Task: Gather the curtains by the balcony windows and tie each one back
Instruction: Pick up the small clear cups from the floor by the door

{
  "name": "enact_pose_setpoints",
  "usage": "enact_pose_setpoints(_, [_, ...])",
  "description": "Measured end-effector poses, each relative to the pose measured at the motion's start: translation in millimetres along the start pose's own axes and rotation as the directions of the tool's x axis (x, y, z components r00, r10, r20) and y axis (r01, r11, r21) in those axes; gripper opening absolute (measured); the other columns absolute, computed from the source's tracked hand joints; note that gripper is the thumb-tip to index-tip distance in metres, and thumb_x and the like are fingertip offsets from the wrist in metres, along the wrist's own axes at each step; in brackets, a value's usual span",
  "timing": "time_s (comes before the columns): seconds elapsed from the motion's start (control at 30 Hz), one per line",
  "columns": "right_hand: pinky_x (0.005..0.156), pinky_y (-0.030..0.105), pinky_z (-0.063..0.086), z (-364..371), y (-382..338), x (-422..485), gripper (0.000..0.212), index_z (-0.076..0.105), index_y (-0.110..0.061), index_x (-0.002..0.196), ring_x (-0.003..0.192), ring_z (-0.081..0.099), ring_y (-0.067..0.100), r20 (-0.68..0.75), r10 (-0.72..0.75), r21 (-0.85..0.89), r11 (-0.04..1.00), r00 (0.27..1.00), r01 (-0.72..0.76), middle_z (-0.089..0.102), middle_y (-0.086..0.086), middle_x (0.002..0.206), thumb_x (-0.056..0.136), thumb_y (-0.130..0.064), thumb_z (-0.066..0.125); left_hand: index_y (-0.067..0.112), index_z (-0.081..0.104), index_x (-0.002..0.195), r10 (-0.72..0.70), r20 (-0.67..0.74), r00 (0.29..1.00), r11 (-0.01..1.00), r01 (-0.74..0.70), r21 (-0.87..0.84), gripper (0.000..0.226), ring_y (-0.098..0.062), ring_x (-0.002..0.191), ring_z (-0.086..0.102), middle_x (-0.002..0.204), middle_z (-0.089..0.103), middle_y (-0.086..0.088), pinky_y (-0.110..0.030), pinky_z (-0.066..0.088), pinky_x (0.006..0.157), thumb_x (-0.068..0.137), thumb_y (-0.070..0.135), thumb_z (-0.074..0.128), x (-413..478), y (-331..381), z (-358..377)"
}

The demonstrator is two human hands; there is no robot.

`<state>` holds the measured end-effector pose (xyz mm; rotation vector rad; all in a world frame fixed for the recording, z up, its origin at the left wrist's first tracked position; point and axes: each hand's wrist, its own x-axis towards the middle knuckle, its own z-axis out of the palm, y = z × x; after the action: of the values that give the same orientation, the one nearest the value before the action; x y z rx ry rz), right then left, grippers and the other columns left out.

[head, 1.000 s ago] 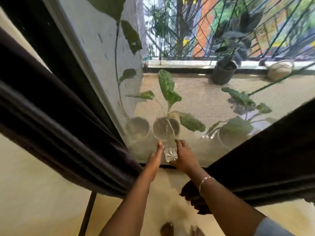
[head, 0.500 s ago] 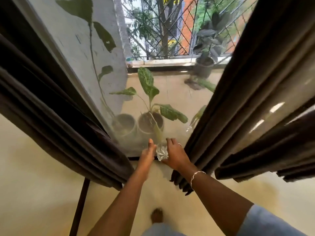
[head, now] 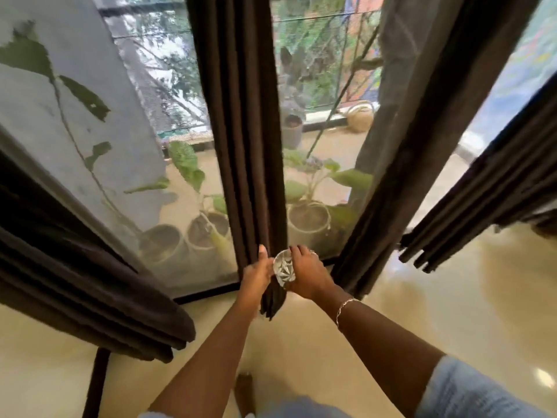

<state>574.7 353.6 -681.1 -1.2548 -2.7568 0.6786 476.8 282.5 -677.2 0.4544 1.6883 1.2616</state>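
Note:
A gathered dark brown curtain (head: 241,122) hangs straight down the middle of the balcony window. Near its lower end my left hand (head: 256,274) grips the bunched folds from the left. My right hand (head: 307,274) presses a round clear crystal-like tieback clasp (head: 284,268) against the same bundle from the right. The curtain's tip (head: 271,309) sticks out below both hands. Another dark curtain (head: 90,285) drapes at the left, and two more dark curtain bundles (head: 401,146) (head: 482,206) hang at the right.
Behind the mesh screen (head: 99,146) stand several potted plants (head: 307,221) on the balcony floor, with a woven basket (head: 360,116) by the railing. A dark frame post (head: 96,381) stands at lower left. The floor (head: 452,312) is glossy cream; my foot (head: 245,393) is below.
A gathered curtain now hangs between my hands, where earlier they held only the clear clasp in front of the screen. The view has tilted up and turned right.

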Motion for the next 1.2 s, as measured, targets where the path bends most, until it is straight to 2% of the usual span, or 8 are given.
enact_pose_setpoints(0.07, [0.102,0.034,0.037,-15,23,-14,0.079,0.030,-0.004,0.138,0.123,0.043,0.029,-0.036,0.040,0.014,0.999,0.999,-0.040,0.040,0.013,0.135,0.075,-0.028,0.071,0.005,0.060,0.117,0.006,0.052,0.999,1.000,-0.007,0.016,0.053,-0.009,0.093,0.053,0.101,0.059,-0.001,-0.009,0.043,0.061,0.098,0.044,0.028,-7,9,29])
enact_pose_setpoints(0.17, [0.102,0.035,0.036,-36,56,-33,0.081,0.029,-0.003,0.139,0.126,0.041,0.031,-0.073,0.129,0.051,0.991,0.989,-0.125,0.037,0.014,0.139,0.074,-0.028,0.072,-0.001,0.058,0.119,0.008,0.121,0.993,0.999,-0.015,0.051,0.056,-0.018,0.104,0.056,0.114,0.060,-0.010,-0.010,0.044,0.061,0.098,0.042,0.028,-12,21,69])
enact_pose_setpoints(0.4, [0.100,0.034,0.038,-77,131,-62,0.083,0.028,-0.005,0.141,0.124,0.042,0.031,-0.194,0.297,0.096,0.954,0.935,-0.283,0.038,0.011,0.137,0.074,-0.029,0.071,0.004,0.060,0.115,-0.012,0.322,0.947,0.995,-0.020,0.097,0.056,-0.011,0.088,0.056,0.098,0.062,-0.002,-0.012,0.044,0.063,0.097,0.046,0.028,-3,37,160])
enact_pose_setpoints(0.53, [0.097,0.035,0.040,-94,178,-71,0.080,0.032,-0.005,0.137,0.121,0.045,0.031,-0.230,0.384,0.107,0.923,0.894,-0.369,0.042,0.011,0.133,0.073,-0.029,0.072,0.008,0.062,0.113,-0.028,0.425,0.905,0.989,-0.035,0.140,0.057,-0.010,0.095,0.056,0.099,0.061,0.002,-0.020,0.040,0.086,0.096,0.050,0.027,13,39,215])
enact_pose_setpoints(0.63, [0.097,0.033,0.039,-111,216,-73,0.083,0.031,-0.006,0.139,0.122,0.044,0.029,-0.248,0.442,0.116,0.897,0.862,-0.427,0.040,0.009,0.136,0.071,-0.029,0.073,0.013,0.063,0.107,-0.014,0.477,0.879,0.985,-0.069,0.155,0.053,-0.003,0.079,0.058,0.087,0.063,0.008,-0.016,0.043,0.072,0.095,0.051,0.028,30,38,259])
enact_pose_setpoints(0.73, [0.098,0.031,0.038,-132,258,-71,0.084,0.031,-0.007,0.139,0.122,0.043,0.028,-0.264,0.506,0.131,0.862,0.821,-0.489,0.040,0.009,0.136,0.070,-0.030,0.073,0.022,0.060,0.081,-0.042,0.542,0.839,0.979,-0.074,0.190,0.044,-0.002,0.070,0.055,0.076,0.060,0.008,-0.015,0.040,0.061,0.096,0.050,0.030,47,48,310])
enact_pose_setpoints(1.0, [0.099,0.033,0.041,-182,340,-67,0.088,0.031,-0.009,0.140,0.124,0.042,0.025,-0.316,0.639,0.214,0.768,0.701,-0.604,0.039,0.007,0.138,0.069,-0.034,0.076,0.025,0.053,0.069,-0.063,0.704,0.708,0.961,-0.148,0.235,0.046,-0.005,0.065,0.044,0.071,0.050,0.007,-0.018,0.032,0.058,0.095,0.053,0.027,81,80,416])
enact_pose_setpoints(1.2, [0.096,0.030,0.042,-205,390,-73,0.079,0.036,-0.010,0.136,0.122,0.043,0.024,-0.359,0.681,0.259,0.730,0.638,-0.633,0.043,0.008,0.135,0.070,-0.032,0.074,0.027,0.059,0.070,-0.069,0.745,0.663,0.941,-0.204,0.268,0.047,-0.001,0.073,0.055,0.074,0.061,0.011,-0.019,0.039,0.067,0.093,0.055,0.029,96,84,479])
